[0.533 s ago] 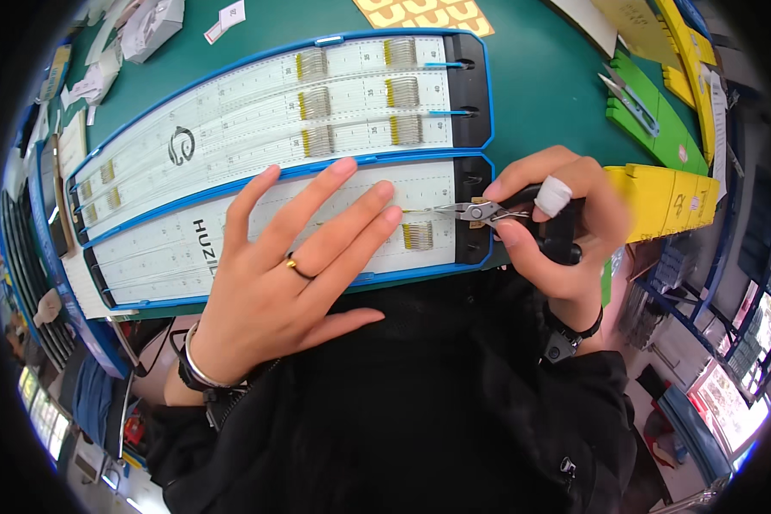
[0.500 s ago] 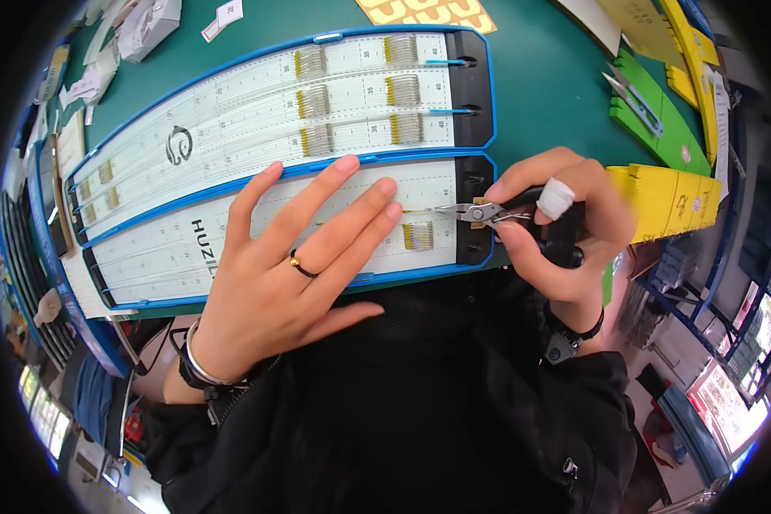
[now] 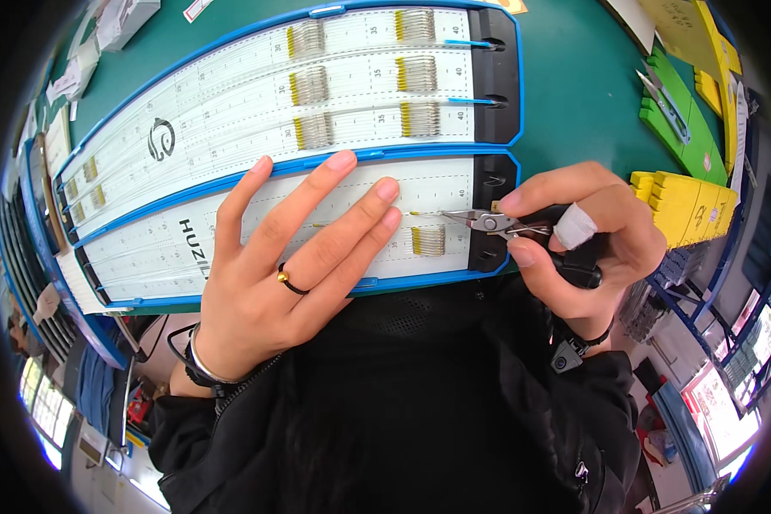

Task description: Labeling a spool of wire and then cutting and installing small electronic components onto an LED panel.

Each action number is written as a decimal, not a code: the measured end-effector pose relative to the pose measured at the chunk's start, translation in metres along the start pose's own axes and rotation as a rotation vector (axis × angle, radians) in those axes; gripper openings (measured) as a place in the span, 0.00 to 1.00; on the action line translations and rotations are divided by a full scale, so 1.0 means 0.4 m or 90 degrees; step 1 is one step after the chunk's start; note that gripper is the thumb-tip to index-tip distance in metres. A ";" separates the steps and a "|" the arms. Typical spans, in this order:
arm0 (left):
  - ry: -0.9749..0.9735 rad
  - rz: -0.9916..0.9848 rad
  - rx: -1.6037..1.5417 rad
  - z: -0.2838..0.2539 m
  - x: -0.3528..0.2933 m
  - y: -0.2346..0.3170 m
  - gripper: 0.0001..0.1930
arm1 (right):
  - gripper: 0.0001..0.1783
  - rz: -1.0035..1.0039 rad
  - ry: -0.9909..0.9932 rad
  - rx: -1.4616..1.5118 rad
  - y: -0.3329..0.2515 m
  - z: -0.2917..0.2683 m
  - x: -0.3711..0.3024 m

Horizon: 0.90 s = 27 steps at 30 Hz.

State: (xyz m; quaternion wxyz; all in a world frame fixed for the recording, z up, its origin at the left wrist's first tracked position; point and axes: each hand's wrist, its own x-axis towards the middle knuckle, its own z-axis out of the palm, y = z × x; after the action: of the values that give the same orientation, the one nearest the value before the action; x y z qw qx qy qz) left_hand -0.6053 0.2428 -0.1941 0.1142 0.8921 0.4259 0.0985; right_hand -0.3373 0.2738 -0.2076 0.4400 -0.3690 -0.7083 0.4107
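My left hand lies with fingers spread over the lower white panel of a blue-edged, hinged flat case. Its thumb is mostly hidden beneath the palm. Closed around black-handled pliers, my right hand has a white wrap on one finger. The narrow plier tips meet a thin piece with a yellow end, apparently a fishing hook, just right of my left fingertips. Below it, a row of yellow-topped fishing hooks sits on the same panel.
More hook rows and fine lines run across the upper panel. On the green table, scissors rest on a green block, near yellow blocks. White papers lie at the far left.
The case sits slightly higher and larger in view. My left thumb has drawn in under the palm. The pliers and left fingertips are slightly farther left along the case.
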 end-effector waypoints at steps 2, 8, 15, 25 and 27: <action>0.002 0.006 -0.003 0.002 -0.001 -0.003 0.16 | 0.18 0.011 0.005 -0.007 -0.007 0.005 0.000; -0.025 0.026 -0.031 -0.011 -0.026 -0.024 0.31 | 0.16 0.019 -0.006 -0.014 -0.005 0.018 -0.005; 0.051 0.063 -0.144 0.000 -0.045 -0.040 0.37 | 0.17 0.074 0.116 0.093 -0.007 0.009 -0.051; 0.116 -0.003 -0.571 -0.030 -0.054 -0.096 0.18 | 0.16 0.034 0.254 0.150 -0.034 0.028 -0.067; 0.115 -0.167 -0.645 -0.054 -0.091 -0.099 0.16 | 0.16 0.006 0.249 0.177 -0.046 0.002 -0.109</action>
State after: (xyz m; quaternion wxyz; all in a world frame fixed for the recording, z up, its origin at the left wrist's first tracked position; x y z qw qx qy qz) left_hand -0.6628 0.2412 -0.1878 0.5046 0.6527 0.4410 0.3534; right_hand -0.3262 0.2278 -0.2053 0.6131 -0.3808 -0.5447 0.4270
